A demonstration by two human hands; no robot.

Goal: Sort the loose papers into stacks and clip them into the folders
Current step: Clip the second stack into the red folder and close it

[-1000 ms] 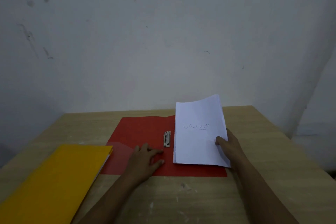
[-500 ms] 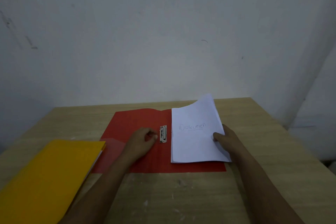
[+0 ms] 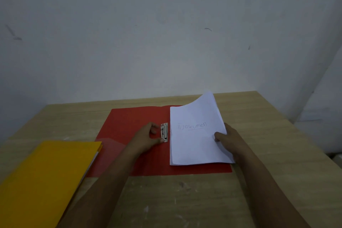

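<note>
Pinching the metal clip (image 3: pixel 164 132) at the spine of the open red folder (image 3: pixel 129 127), our left hand (image 3: pixel 146 139) is curling its thumb and fingertips against the clip's left edge. Our right hand (image 3: pixel 230 139) is gripping the right edge of the paper stack (image 3: pixel 194 146), thumb on top of the sheet that reads "Dokumen", fingers tucked underneath. We are keeping the stack on the folder's right half, just beside the clip, its far right corner curling upward. The red folder is lying spread flat on the wooden table (image 3: pixel 277 135). A closed yellow folder (image 3: pixel 46 176) is sitting at the near left, its edge overlapping the red folder's clear pocket. A scuffed white wall (image 3: pixel 166 33) is rising behind the table.
</note>
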